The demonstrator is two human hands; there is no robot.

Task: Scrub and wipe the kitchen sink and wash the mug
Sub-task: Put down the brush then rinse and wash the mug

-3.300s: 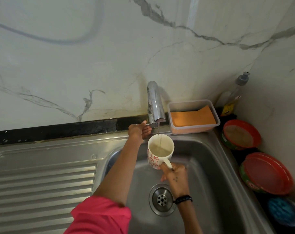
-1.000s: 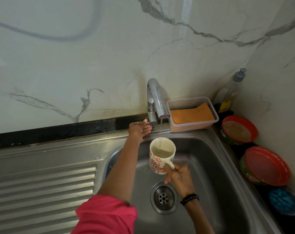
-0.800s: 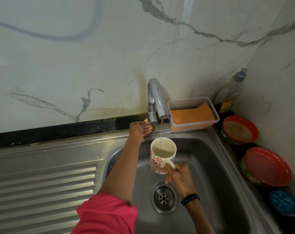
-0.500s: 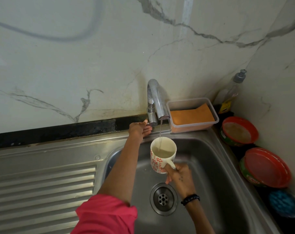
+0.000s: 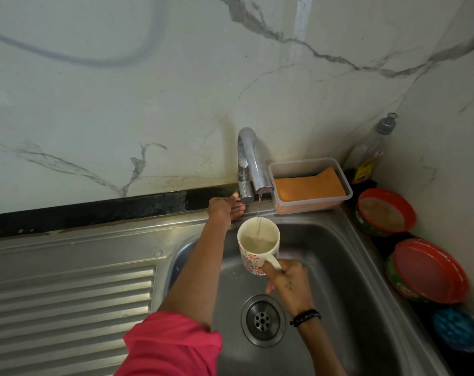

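Fingers, right hand (image 5: 286, 278): curled round the handle of the mug (image 5: 258, 244), holding it upright over the sink basin (image 5: 336, 270)
Fingers, left hand (image 5: 225, 208): stretched out fairly straight, tips touching the tap's knob (image 5: 245, 192) at the far rim of the sink; whether they grip it I cannot tell
Mug: white, with a red flower pattern on the outside; partly filled with cloudy water; sits directly under the spout
Tap (image 5: 250, 158): chrome, curved, thin stream of water (image 5: 258, 210) falling into the mug
Drain (image 5: 263, 320): round metal strainer, near side of the basin, below the mug and right wrist
Draining board (image 5: 67, 302): ribbed steel, left of the basin
Plastic tub (image 5: 309, 184): clear, just right of the tap, holding an orange cloth (image 5: 309, 187)
Bottle (image 5: 371, 153): clear with grey cap, in the far right corner against the wall
Bowls: two red-rimmed ones on the right bench, far bowl (image 5: 386, 211) and near bowl (image 5: 427, 271), with a blurred blue scrubber (image 5: 457, 331) nearer still
In the way: left forearm crosses the basin's left edge; pink sleeve (image 5: 173, 346) covers the near rim
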